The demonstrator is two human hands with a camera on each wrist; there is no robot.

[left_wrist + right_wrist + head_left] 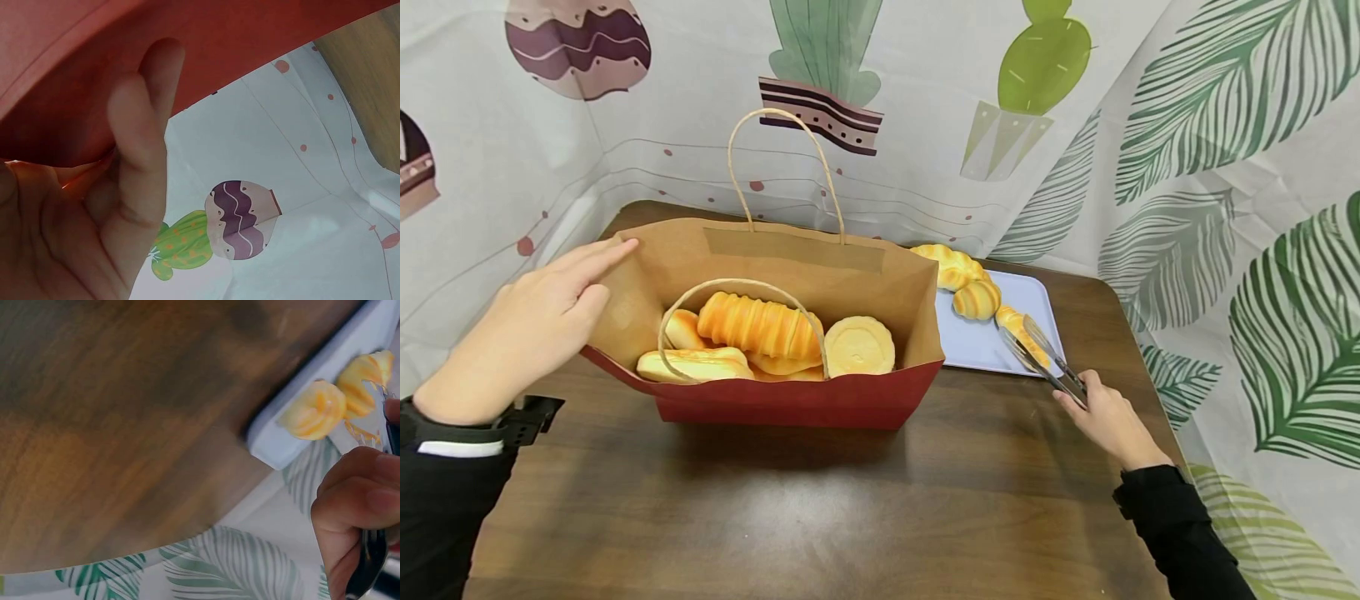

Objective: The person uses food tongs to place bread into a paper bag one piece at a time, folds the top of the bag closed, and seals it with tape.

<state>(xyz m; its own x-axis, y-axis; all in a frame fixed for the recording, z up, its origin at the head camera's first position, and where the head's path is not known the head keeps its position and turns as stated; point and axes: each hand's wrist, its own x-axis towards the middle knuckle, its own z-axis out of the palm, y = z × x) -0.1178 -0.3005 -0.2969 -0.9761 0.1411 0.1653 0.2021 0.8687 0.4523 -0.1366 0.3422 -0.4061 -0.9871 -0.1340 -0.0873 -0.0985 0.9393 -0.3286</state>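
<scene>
Left hand (531, 321): pinching the rim of the paper bag (775, 404); hold it steady. Right hand (1114, 423): gripping the tongs (1062, 387), tips astride the bread stick (1024, 337) on the tray (962, 346) at the bag's 3 o'clock. Squeeze evenly, mid-length; lift clear of the roll (977, 300) at its 10 o'clock.

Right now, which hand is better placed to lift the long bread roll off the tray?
Right, most likely: the right hand holds tongs whose ends are at the long bread roll. The left hand holds the paper bag at its left end, away from the tray.
</scene>
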